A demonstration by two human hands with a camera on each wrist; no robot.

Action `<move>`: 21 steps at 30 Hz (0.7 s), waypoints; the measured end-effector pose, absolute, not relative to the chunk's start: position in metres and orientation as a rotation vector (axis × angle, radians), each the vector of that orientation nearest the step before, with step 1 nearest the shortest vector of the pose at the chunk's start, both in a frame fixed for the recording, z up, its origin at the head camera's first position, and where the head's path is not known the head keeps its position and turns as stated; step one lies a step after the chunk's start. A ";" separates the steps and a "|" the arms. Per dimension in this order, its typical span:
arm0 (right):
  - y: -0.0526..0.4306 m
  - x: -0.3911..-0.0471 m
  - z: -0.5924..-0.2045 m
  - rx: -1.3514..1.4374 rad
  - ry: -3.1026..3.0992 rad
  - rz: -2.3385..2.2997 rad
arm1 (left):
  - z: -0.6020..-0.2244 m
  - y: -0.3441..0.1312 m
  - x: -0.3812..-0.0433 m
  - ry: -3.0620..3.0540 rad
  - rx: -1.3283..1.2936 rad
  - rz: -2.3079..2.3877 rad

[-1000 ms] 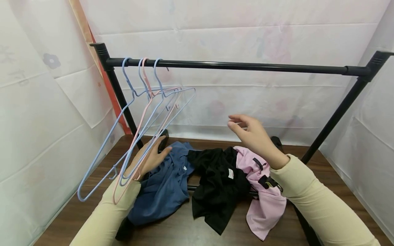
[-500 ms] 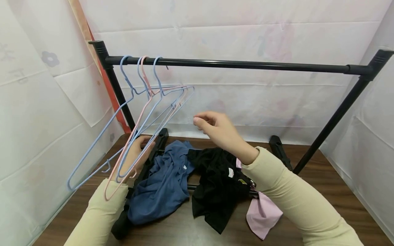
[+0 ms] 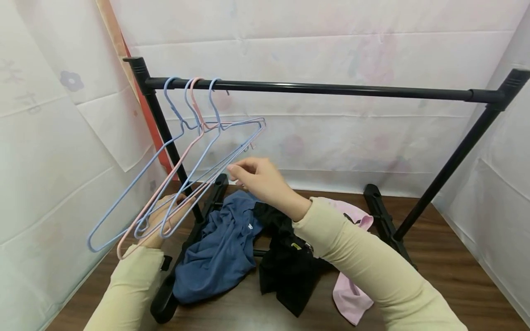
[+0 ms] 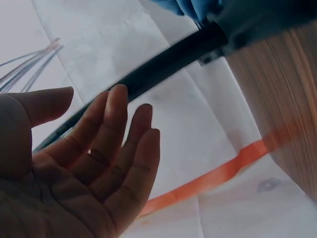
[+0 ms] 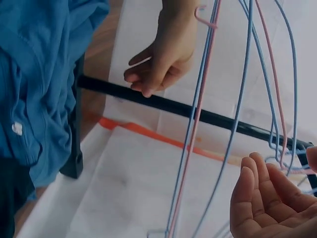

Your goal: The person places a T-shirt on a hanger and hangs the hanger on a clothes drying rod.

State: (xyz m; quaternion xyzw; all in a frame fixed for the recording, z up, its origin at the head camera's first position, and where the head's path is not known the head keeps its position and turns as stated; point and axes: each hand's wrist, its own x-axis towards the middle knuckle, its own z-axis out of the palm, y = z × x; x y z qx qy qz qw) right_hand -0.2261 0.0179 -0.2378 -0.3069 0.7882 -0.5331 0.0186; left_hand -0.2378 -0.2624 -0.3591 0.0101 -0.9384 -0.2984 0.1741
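Several blue hangers (image 3: pixel 213 99) and a pink hanger (image 3: pixel 193 97) hang bunched at the left end of a black rail (image 3: pixel 331 87). My left hand (image 3: pixel 169 216) is behind their lower bars, beside the rack's left post; in the left wrist view its fingers (image 4: pixel 117 109) are relaxed and hold nothing. My right hand (image 3: pixel 265 181) is raised just right of the hangers' lower ends, fingers loosely bent and nothing in them. In the right wrist view the right hand (image 5: pixel 270 198) appears near the hangers, with the left hand (image 5: pixel 171 54) beyond them.
Under the rail lie a blue garment (image 3: pixel 219 253), a black garment (image 3: pixel 287 282) and a pink garment (image 3: pixel 349 299), partly hidden by my right sleeve (image 3: pixel 368 257). The rack's black feet (image 3: pixel 380 209) stand on a wooden tabletop (image 3: pixel 451 276). White sheets (image 3: pixel 314 55) enclose the back and sides.
My right hand has moved left from above the pink garment to beside the hangers. My left hand has drawn left, away from the blue garment. The hangers' lower ends have swung slightly.
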 end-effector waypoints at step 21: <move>-0.038 -0.223 -0.236 -0.867 2.294 -1.743 | -0.348 -0.240 -0.245 -2.541 0.046 -0.908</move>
